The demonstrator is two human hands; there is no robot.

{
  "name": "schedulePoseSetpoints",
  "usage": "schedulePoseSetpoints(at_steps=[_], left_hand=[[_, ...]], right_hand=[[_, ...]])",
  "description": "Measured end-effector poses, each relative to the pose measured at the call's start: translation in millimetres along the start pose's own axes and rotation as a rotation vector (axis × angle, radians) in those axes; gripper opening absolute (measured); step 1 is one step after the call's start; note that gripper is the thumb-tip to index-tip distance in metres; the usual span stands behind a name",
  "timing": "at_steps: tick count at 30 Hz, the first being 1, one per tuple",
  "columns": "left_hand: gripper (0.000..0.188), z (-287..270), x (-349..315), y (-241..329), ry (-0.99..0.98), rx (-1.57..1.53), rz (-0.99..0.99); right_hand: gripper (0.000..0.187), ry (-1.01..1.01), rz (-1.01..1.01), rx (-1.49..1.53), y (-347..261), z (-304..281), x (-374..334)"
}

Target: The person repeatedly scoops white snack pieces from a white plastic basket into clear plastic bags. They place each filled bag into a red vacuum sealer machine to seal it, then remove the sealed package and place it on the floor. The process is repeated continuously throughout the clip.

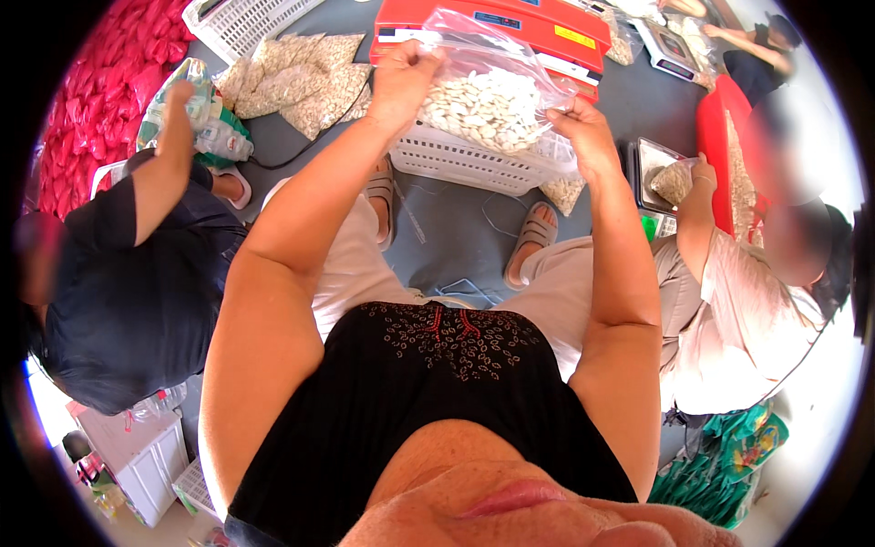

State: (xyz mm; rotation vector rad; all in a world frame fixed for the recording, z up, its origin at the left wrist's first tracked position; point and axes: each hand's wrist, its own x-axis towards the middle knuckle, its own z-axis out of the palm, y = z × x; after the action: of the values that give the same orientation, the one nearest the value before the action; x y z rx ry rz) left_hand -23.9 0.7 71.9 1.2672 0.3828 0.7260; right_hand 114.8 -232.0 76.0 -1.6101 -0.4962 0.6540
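Note:
A clear plastic bag (481, 102) of flat whitish seeds hangs stretched between my two hands. My left hand (402, 84) pinches one upper corner of it, and my right hand (583, 134) grips the opposite side near the other corner. The seeds fill the lower part, while the top of the bag is loose film. Right behind the bag lies a long red machine (570, 32), like a bag sealer, partly covered by the film. Under the bag is a white slotted plastic basket (474, 166), whose inside is mostly hidden.
Filled seed bags (314, 77) lie left of the machine. A person in dark clothes (137, 273) sits at left, near red bags (118, 100). At right, a person in a light top (738, 319) holds a seed bag (673, 182) over a scale, beside a red tub (720, 164).

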Motion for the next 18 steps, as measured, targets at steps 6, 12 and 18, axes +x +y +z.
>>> schedulePoseSetpoints(at_steps=[6, 12, 18], left_hand=[[0.015, -52.3, 37.2, 37.0, 0.312, -0.056, 0.313], [0.016, -149.0, 112.0, 47.9, 0.736, 0.128, 0.584], [0.02, -131.5, 116.5, 29.5, 0.629, 0.475, 0.398]], right_hand=[[0.013, 0.005, -0.07, 0.019, -12.7, -29.5, -1.0], [0.013, 0.302, -0.043, -0.088, -0.3, -95.2, 7.4], [0.017, 0.357, 0.358, -0.431, 85.6, -168.4, 45.1]])
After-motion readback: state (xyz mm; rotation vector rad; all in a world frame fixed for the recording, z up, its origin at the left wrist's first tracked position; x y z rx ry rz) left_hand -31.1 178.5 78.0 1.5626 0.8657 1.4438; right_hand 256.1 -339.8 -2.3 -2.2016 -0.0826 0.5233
